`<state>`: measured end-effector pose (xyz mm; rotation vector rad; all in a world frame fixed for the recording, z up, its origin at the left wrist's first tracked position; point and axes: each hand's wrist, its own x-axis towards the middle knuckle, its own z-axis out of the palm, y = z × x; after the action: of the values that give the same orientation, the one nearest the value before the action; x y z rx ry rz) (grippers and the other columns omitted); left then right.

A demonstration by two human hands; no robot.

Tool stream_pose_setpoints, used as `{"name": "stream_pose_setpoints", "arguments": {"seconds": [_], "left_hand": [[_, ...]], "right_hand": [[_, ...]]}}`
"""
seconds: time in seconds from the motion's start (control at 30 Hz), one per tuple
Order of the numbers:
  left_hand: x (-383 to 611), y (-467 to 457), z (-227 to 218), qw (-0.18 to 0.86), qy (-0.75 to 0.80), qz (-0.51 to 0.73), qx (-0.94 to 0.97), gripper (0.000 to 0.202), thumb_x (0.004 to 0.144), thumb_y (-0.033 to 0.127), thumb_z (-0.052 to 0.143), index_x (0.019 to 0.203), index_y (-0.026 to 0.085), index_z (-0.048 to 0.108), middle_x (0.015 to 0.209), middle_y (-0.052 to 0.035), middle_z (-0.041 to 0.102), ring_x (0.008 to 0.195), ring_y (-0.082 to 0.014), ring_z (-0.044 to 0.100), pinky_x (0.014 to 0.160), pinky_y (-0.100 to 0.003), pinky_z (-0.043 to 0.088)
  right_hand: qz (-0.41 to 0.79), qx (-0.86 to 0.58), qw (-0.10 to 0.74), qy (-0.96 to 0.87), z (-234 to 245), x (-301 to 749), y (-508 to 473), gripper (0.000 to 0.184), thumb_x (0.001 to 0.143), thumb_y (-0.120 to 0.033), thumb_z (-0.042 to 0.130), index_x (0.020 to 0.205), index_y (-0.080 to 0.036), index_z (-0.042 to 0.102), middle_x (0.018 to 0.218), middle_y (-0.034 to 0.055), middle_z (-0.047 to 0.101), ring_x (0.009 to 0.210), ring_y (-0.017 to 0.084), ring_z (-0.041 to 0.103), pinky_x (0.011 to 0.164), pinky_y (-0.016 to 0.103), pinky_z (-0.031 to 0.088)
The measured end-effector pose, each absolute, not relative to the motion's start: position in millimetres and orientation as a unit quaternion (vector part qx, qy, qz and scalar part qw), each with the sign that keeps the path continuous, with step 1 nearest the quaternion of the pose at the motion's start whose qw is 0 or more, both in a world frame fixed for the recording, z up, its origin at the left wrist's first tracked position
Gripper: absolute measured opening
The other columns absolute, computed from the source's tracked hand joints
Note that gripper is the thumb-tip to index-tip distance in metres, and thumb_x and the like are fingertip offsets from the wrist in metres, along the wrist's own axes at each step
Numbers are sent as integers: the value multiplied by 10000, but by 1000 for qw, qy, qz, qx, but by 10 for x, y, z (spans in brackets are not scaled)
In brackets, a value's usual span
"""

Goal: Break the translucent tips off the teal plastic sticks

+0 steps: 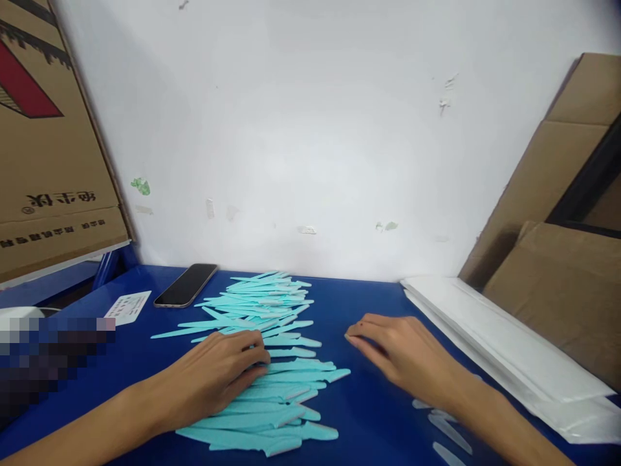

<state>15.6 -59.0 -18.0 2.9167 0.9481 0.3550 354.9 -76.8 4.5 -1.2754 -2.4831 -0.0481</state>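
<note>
A long pile of light-blue eyebrow razors (262, 421) runs up the middle of the blue table, most with their blade ends to the right. My left hand (218, 372) lies over the pile's left side with curled fingers, and one razor sticks out to the right from its fingertips. To the right of the pile, my right hand (392, 346) is held just above the table, thumb and index finger pinched together. Whatever may be between those fingertips is too small to make out. Several translucent blade caps (450, 432) lie below my right forearm, partly covered by it.
A phone (187, 286) and a printed card (129, 307) lie at the back left. White flat packets (509, 343) are stacked along the right side. Cardboard boxes (53, 142) stand at the left, with more cardboard (557, 285) at the right. A white wall (310, 129) closes off the back.
</note>
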Motion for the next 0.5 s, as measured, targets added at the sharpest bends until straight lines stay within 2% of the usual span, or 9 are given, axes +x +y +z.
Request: {"name": "stream_pose_setpoints", "arguments": {"seconds": [0.07,0.2,0.33,0.4,0.5], "left_hand": [[155,-578,-199,16,302,116,946,219,1088,242,412,1101,257,630,1028,-16,638,819,-163,635,657,-283,363],[154,-566,-224,1,299,113,948,252,1097,247,370,1082,250,622,1013,-21,638,813,-167,631,636,-283,351],[160,-560,-232,-2,298,129,946,254,1097,268,373,1061,242,624,990,-18,646,771,-154,633,606,-279,348],[166,-552,-230,-2,299,136,945,266,1100,278,364,1068,243,626,992,-18,653,773,-154,641,610,-279,360],[175,-538,-219,12,311,133,941,275,1104,272,353,1085,245,626,1004,-18,662,793,-150,651,635,-271,391]], "right_hand": [[2,-478,157,-864,127,3710,-725,218,1026,-326,530,1037,-293,746,971,10,787,805,218,743,690,312,510],[80,-546,106,-827,237,4136,-675,131,927,-378,652,957,-323,768,769,-9,772,628,209,714,559,294,497],[202,-601,64,-771,241,4519,-657,135,804,-387,748,905,-304,780,778,6,758,522,183,671,441,257,460],[256,-589,58,-764,227,4612,-648,149,788,-370,758,919,-303,780,803,12,762,548,182,674,456,248,468],[275,-566,49,-775,199,4616,-626,122,790,-340,761,904,-301,778,813,10,765,662,197,699,535,250,491]]}}
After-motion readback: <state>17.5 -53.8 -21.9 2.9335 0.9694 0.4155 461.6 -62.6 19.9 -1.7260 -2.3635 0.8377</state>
